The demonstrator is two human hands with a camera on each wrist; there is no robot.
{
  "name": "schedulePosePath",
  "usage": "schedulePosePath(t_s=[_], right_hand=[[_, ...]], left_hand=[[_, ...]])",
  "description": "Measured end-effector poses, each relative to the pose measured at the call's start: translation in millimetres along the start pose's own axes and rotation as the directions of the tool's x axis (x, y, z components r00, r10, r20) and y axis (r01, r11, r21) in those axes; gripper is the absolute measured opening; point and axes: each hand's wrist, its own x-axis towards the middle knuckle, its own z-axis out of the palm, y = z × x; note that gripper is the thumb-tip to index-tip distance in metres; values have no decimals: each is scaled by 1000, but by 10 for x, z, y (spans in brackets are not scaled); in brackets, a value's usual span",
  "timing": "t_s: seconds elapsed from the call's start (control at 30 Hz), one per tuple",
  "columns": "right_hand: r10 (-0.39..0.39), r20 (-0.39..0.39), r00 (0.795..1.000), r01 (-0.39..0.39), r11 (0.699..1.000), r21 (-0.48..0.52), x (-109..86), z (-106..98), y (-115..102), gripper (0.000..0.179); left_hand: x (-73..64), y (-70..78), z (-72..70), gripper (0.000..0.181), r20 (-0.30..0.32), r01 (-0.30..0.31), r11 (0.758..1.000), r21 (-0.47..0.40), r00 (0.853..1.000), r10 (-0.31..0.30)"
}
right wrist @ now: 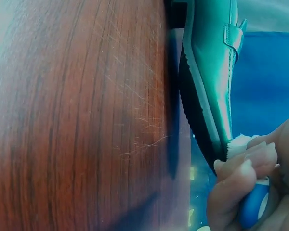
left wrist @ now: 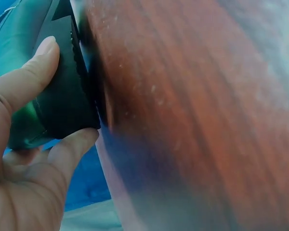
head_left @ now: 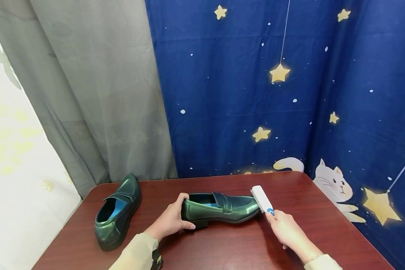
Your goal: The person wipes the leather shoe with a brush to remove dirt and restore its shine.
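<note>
A dark green loafer (head_left: 206,212) with a blue insole lies sideways to me, toe to the right. My left hand (head_left: 172,219) grips it round the heel; in the left wrist view the thumb (left wrist: 45,60) presses the black heel block (left wrist: 70,96). In my right hand (head_left: 285,228) is a white brush (head_left: 262,198) with a blue-marked handle, held at its handle end. The bristles meet the loafer's toe, and the right wrist view shows white bristles (right wrist: 238,144) against the toe tip, with fingers (right wrist: 236,185) curled round the blue handle.
A second green loafer (head_left: 119,213) stands on the left of the reddish-brown table (head_left: 236,247), toe pointing away. Behind the table's far edge hang a grey curtain (head_left: 104,93) and a blue curtain (head_left: 229,93) with stars and a cat.
</note>
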Motion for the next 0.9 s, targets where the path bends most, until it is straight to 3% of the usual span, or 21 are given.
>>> schedulePosePath(t_s=[0.17,0.37,0.63,0.9], right_hand=[[18,6,1000,-18,999,30,-5,28,-14,26],[16,-1,1000,-16,1000,21,-9,64,-25,29],[3,-8,1000,-3,1000,29,-26,150,-98,30],[-1,24,1000,1,1000,-4,-18,218,-248,30]], left_hand=[[-48,16,-10,73,49,-17,1000,-3,999,17],[-48,46,-24,67,53,-63,996,66,997,60],[-63,49,-48,51,80,-15,999,53,997,11],[-94,71,-48,46,68,-13,1000,19,998,11]])
